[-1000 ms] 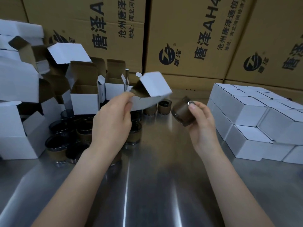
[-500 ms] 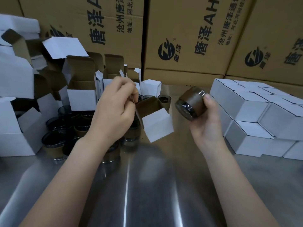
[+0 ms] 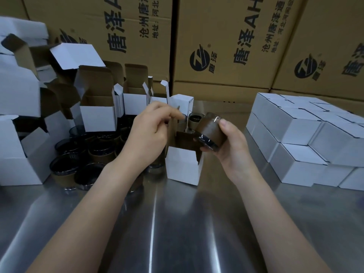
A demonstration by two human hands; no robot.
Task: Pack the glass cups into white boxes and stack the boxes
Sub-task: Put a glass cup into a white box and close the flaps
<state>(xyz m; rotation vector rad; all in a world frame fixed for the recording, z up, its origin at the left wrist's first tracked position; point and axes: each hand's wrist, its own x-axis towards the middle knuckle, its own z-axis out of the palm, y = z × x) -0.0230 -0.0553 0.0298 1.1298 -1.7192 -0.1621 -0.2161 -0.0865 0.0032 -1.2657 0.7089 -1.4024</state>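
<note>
Dim, table (image 3: 177, 233) glare streaks, warped edges

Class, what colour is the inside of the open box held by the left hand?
The box is brown inside, white outside; head view.

steel table (image 3: 177, 233), printed brown cartons (image 3: 226, 42) behind

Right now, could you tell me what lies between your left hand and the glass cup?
Raised brown flaps of the open white box, per the head view.
</note>
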